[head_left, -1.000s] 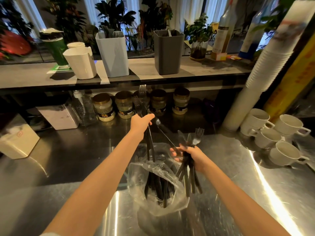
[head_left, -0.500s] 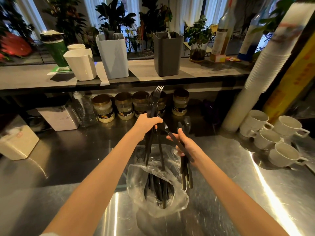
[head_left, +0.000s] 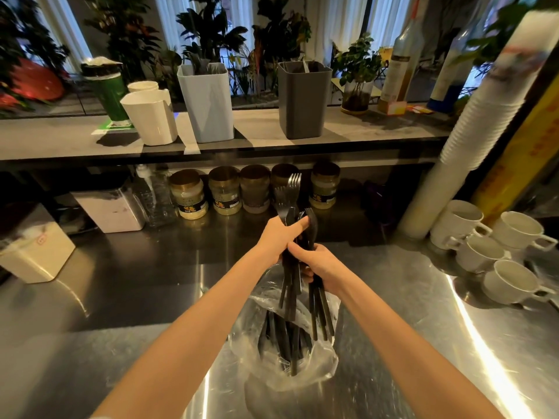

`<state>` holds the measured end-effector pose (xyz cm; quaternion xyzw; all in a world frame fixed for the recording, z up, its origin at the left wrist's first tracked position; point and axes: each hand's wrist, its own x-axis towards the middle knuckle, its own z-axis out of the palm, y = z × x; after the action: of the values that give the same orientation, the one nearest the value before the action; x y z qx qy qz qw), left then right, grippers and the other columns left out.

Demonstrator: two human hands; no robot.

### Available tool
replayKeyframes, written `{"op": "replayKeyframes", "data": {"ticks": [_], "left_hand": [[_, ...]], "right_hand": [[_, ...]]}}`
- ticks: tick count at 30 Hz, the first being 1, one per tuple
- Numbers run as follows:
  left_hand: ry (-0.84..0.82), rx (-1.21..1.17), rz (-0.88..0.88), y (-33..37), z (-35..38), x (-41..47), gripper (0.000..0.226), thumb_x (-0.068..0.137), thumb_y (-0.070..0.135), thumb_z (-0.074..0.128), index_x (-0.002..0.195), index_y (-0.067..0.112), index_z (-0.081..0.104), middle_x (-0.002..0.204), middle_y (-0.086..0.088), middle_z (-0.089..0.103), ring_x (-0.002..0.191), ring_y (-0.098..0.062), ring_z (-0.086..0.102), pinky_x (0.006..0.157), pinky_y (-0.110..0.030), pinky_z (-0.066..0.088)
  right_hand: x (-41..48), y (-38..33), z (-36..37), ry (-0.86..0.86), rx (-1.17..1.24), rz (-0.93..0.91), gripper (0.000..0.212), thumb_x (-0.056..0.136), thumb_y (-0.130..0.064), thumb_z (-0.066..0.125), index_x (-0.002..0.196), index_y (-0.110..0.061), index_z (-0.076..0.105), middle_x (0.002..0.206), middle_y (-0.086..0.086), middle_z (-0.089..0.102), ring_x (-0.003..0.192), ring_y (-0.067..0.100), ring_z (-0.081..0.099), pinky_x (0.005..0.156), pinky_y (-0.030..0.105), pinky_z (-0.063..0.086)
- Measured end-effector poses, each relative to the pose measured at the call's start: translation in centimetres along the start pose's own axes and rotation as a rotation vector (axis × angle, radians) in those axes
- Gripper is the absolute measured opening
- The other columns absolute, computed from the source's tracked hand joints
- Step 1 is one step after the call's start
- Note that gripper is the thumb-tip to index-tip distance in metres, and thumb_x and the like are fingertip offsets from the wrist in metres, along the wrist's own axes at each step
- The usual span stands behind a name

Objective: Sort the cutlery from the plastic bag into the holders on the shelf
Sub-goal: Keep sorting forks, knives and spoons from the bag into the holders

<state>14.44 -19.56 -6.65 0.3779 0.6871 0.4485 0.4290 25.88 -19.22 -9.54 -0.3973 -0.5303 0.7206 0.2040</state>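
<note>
A clear plastic bag (head_left: 317, 367) lies on the steel counter with several black cutlery pieces in it. My left hand (head_left: 279, 238) grips a bunch of black forks (head_left: 292, 192), tines up. Touching it on the right, my right hand (head_left: 320, 264) grips a second bunch of black cutlery (head_left: 320, 309) whose handles hang down over the bag. On the shelf above stand a white holder (head_left: 152, 116), a light blue holder (head_left: 207, 101) and a dark grey holder (head_left: 302, 99), each with something dark or thin poking out of the top.
Several jars (head_left: 223, 190) line up under the shelf behind my hands. White mugs (head_left: 511, 279) and a tall stack of white cups (head_left: 472, 125) stand at the right. A white box (head_left: 33, 252) sits at the left, and a green cup (head_left: 109, 89) and bottles (head_left: 399, 58) stand on the shelf.
My right hand has moved left and up until it meets my left hand, bringing the two bunches of cutlery together. My left hand has shifted slightly right.
</note>
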Motion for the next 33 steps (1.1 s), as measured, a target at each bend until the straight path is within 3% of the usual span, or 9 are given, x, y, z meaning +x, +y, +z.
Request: {"op": "replayKeyframes", "data": {"ticks": [3, 5, 11, 14, 16, 18, 25, 30, 33], "left_hand": [[-0.045, 0.123, -0.01, -0.4, -0.2, 0.1, 0.048, 0.09, 0.053, 0.049, 0.111, 0.012, 0.058, 0.09, 0.001, 0.062, 0.082, -0.012, 0.057, 0.068, -0.024, 0.044], [-0.117, 0.056, -0.071, -0.5, -0.3, 0.2, 0.067, 0.085, 0.063, 0.043, 0.126, 0.01, 0.053, 0.119, -0.006, 0.061, 0.11, -0.021, 0.054, 0.094, -0.031, 0.043], [-0.233, -0.006, -0.104, 0.1, -0.5, -0.2, 0.068, 0.097, 0.051, 0.03, 0.147, 0.005, 0.024, 0.153, -0.008, 0.028, 0.14, -0.026, 0.027, 0.112, -0.039, 0.026], [-0.273, -0.002, -0.112, -0.1, -1.3, -0.2, 0.044, 0.101, 0.039, 0.033, 0.128, 0.006, 0.045, 0.122, -0.01, 0.052, 0.111, -0.019, 0.05, 0.098, -0.03, 0.041], [-0.317, -0.103, -0.114, -0.4, -1.6, -0.3, 0.021, 0.102, 0.024, 0.037, 0.09, 0.012, 0.049, 0.078, -0.003, 0.043, 0.069, -0.009, 0.041, 0.069, -0.021, 0.038], [-0.294, -0.134, -0.08, -0.8, -1.5, -0.2, 0.024, 0.101, 0.013, 0.037, 0.078, 0.013, 0.044, 0.068, -0.001, 0.036, 0.06, -0.009, 0.034, 0.061, -0.021, 0.035], [-0.024, -0.023, 0.017, -1.5, 0.3, -0.2, 0.03, 0.099, 0.016, 0.041, 0.071, 0.014, 0.049, 0.06, -0.002, 0.041, 0.056, -0.013, 0.04, 0.057, -0.027, 0.037], [0.125, -0.376, 0.044, -1.2, 0.7, -0.4, 0.018, 0.099, 0.016, 0.044, 0.103, 0.008, 0.06, 0.084, -0.005, 0.058, 0.074, -0.012, 0.06, 0.077, -0.027, 0.053], [0.208, -0.53, 0.128, -1.6, 1.1, -0.9, 0.025, 0.101, 0.016, 0.038, 0.095, 0.007, 0.06, 0.091, -0.007, 0.061, 0.079, -0.012, 0.062, 0.079, -0.027, 0.055]], "right_hand": [[0.0, -0.2, -0.3, -0.019, -0.067, 0.018, 0.026, 0.086, -0.03, 0.066, 0.092, -0.005, 0.063, 0.062, -0.001, 0.062, 0.042, 0.005, 0.042, 0.04, 0.017, 0.029], [-0.1, -0.3, -0.4, 0.017, -0.083, 0.013, 0.02, 0.084, -0.024, 0.069, 0.091, -0.006, 0.064, 0.064, -0.001, 0.064, 0.042, 0.005, 0.049, 0.039, 0.017, 0.032], [0.1, -0.1, -0.4, 0.087, 0.002, 0.027, 0.027, 0.079, -0.025, 0.073, 0.1, -0.009, 0.067, 0.09, 0.006, 0.073, 0.075, 0.014, 0.071, 0.059, 0.021, 0.052], [0.2, 0.0, -0.8, 0.111, 0.009, 0.059, 0.037, 0.079, -0.025, 0.073, 0.109, -0.005, 0.066, 0.096, 0.008, 0.073, 0.084, 0.017, 0.07, 0.07, 0.025, 0.054], [0.2, 0.0, -1.1, 0.124, 0.027, 0.068, 0.035, 0.082, -0.023, 0.07, 0.11, -0.004, 0.065, 0.097, 0.01, 0.072, 0.084, 0.018, 0.069, 0.074, 0.026, 0.054], [0.1, -0.1, -1.2, 0.137, 0.031, 0.063, 0.028, 0.084, -0.02, 0.067, 0.107, -0.004, 0.065, 0.093, 0.009, 0.071, 0.079, 0.015, 0.069, 0.067, 0.023, 0.054], [0.3, 0.4, -0.9, 0.245, 0.062, 0.015, 0.002, 0.084, -0.011, 0.067, 0.085, -0.012, 0.066, 0.081, 0.004, 0.069, 0.071, 0.011, 0.067, 0.055, 0.017, 0.05], [0.6, 0.0, -1.2, 0.341, 0.281, -0.029, 0.019, 0.082, -0.006, 0.068, 0.1, -0.004, 0.066, 0.087, 0.008, 0.071, 0.072, 0.015, 0.069, 0.053, 0.022, 0.051], [0.7, -0.6, -1.2, 0.354, 0.32, -0.088, 0.012, 0.082, -0.005, 0.068, 0.094, -0.006, 0.067, 0.089, 0.01, 0.072, 0.08, 0.022, 0.07, 0.069, 0.033, 0.057]]}}
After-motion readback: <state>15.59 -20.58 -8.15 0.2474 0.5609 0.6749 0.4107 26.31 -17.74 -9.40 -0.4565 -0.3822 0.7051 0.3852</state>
